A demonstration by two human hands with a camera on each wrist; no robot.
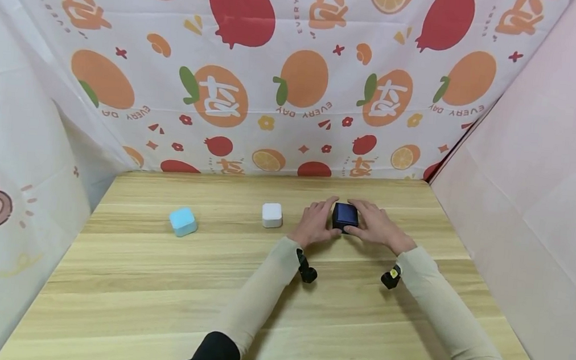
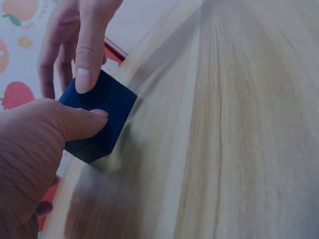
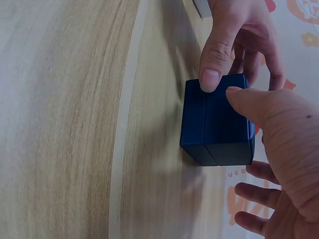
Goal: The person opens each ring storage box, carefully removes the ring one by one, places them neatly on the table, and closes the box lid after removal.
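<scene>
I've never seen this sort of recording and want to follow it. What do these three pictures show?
There is no machine here, just a person's bare hands. The wide picture comes from a head camera looking down; the two close ones come from the left wrist camera and right wrist camera. On the wood-grain table sit a light blue block and a white block. The left hand and right hand together hold a dark blue box.
</scene>
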